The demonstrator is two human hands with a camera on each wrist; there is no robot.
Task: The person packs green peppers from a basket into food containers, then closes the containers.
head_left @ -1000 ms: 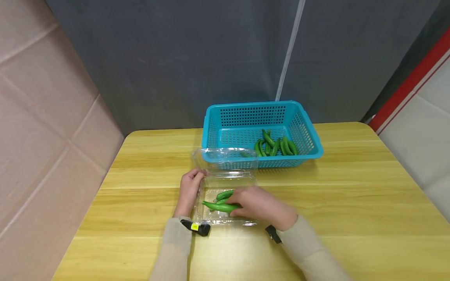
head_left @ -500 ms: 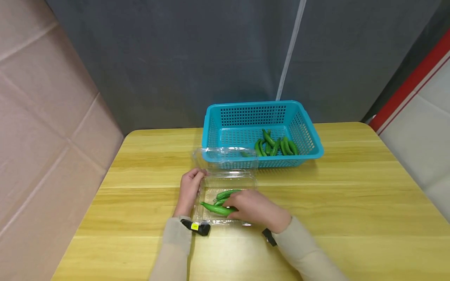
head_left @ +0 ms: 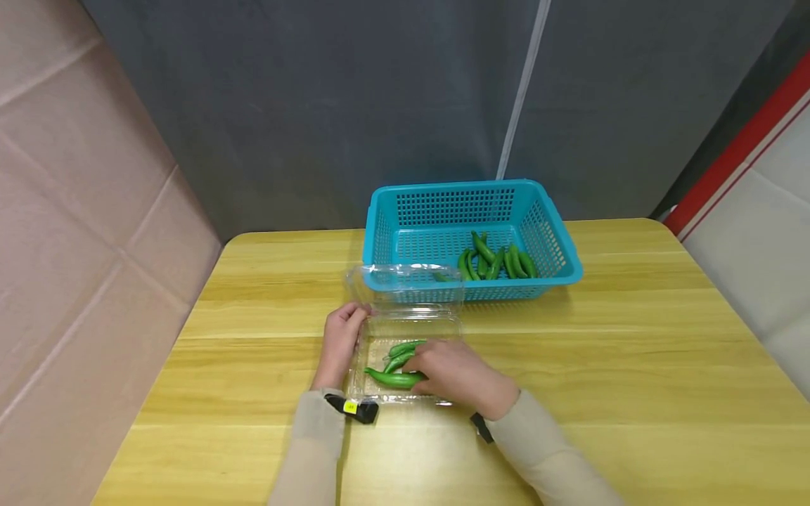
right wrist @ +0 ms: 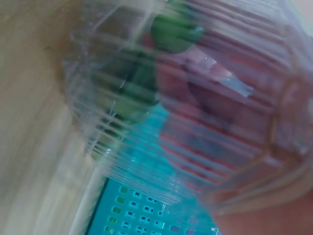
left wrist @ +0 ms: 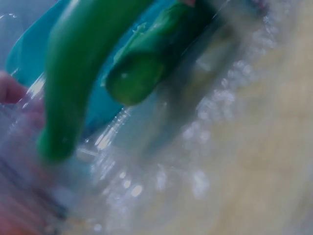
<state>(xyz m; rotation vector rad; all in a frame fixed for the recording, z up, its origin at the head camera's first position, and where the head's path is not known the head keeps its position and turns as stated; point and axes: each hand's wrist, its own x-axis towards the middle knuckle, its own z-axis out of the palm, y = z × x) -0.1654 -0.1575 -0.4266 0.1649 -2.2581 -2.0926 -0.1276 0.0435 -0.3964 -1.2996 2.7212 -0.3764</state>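
Note:
An opened clear plastic clamshell box (head_left: 376,343) lies in front of me in the head view, its lid (head_left: 405,282) folded back against the basket. My left hand (head_left: 340,343) pinches the box's left edge near the hinge. Inside the box, my right hand (head_left: 457,371) grips the right end of the nearest green chili pepper (head_left: 387,379), which lies across the box; its fingers cover that end. Just behind it lie other green chili peppers (head_left: 400,361), partly hidden by the hand. The left wrist view shows one pepper (left wrist: 73,83) close up through the clear plastic.
Behind the box stands a blue perforated basket (head_left: 452,188) with several green chili peppers (head_left: 484,251) in its right part. A dark curtain (head_left: 316,119) hangs past the wooden table's (head_left: 633,337) far edge. Pale padded walls (head_left: 95,281) flank the table.
My right hand has shifted a little left inside the box, and the near pepper in it has swung slightly, now lying almost level. My left hand stays in place at the box edge.

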